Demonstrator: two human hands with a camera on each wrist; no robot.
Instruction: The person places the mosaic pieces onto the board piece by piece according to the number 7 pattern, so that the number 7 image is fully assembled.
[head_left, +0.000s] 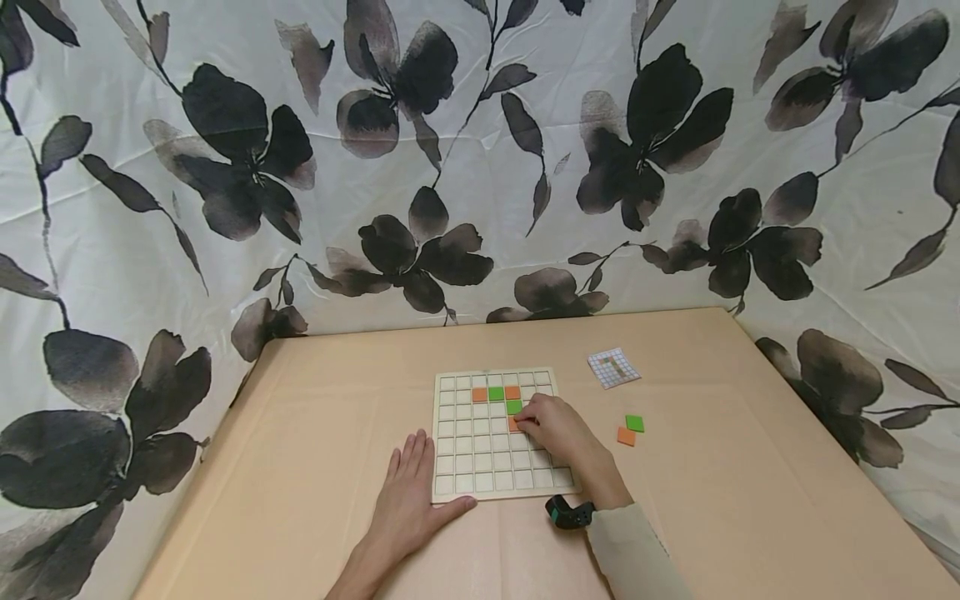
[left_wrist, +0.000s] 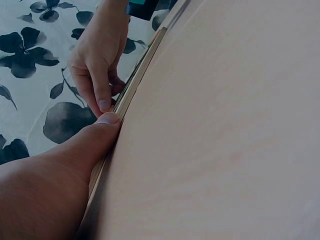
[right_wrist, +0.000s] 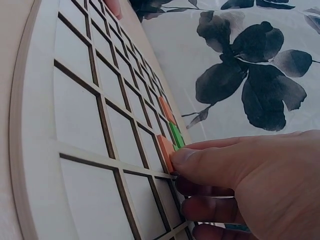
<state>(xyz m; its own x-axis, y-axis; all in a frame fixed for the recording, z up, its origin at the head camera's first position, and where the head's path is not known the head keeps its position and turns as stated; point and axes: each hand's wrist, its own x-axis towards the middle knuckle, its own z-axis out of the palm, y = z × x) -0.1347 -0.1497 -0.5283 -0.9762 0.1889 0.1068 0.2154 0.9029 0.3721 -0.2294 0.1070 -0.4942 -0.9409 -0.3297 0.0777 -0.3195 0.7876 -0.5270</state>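
A wooden grid board [head_left: 465, 483] with pale square cells lies flat on the table. My right hand [head_left: 562, 429] is over its right part, thumb and fingertips pinching an orange square tile [right_wrist: 165, 152] at a cell. Just beyond that tile sits a green tile [head_left: 513, 407]. Farther up, one row holds an orange tile [head_left: 480, 395], a green tile [head_left: 496, 393] and another orange tile [head_left: 512, 392]. My left hand [head_left: 405, 504] rests with straight fingers along the board's left side. Its thumb [left_wrist: 102, 127] lies against the near edge, close to the right fingertips in the left wrist view.
Right of the board, a loose green tile [head_left: 634, 423] and a loose orange tile [head_left: 626, 437] lie corner to corner. Behind them is a small card [head_left: 614, 368] printed with a coloured grid. A flower-patterned cloth [head_left: 525, 183] hangs behind the table [head_left: 300, 467].
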